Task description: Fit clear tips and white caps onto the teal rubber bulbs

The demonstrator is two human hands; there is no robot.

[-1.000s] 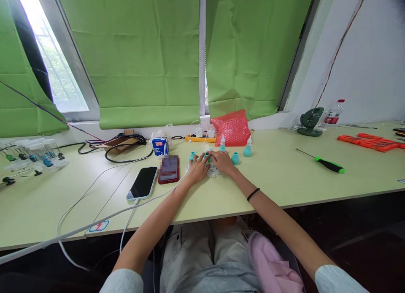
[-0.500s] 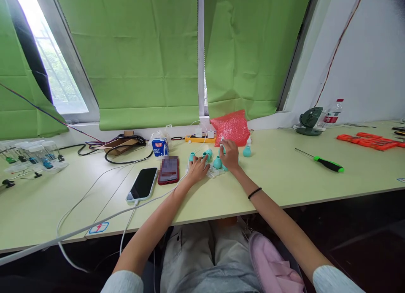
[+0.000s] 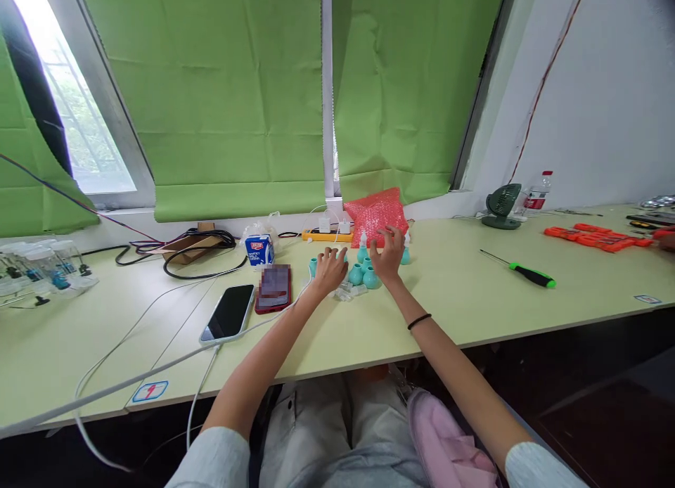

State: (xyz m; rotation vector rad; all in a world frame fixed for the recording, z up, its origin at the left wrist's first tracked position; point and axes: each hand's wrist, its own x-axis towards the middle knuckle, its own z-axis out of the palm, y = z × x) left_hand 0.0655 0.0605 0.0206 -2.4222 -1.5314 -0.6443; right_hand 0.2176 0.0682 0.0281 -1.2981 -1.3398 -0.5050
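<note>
In the head view, a pale yellow-green table [image 3: 448, 298] runs across under a window [image 3: 92, 122] with green blinds [image 3: 211, 101]; a white wall [image 3: 606, 115] stands to the right. The turquoise bulbs [image 3: 371, 278] cluster mid-table between the hands, two with pale nozzles behind, clear tubes [image 3: 345, 291] in front. The left hand [image 3: 332, 268] lies over the cluster's left end, fingers slightly parted, hiding some bulbs; whether it grips one, I cannot tell. The right hand [image 3: 389, 254] is raised, thumb and fingers spread, in front of a red bag [image 3: 372, 217].

A white cable [image 3: 174, 363] crosses the table's left part up to the left wrist, near two phones [image 3: 228, 313] and a blue carton [image 3: 259, 250]. Rightward are a screwdriver [image 3: 527, 272], orange trays [image 3: 598, 238], a fan [image 3: 502, 205] and a bottle [image 3: 538, 194].
</note>
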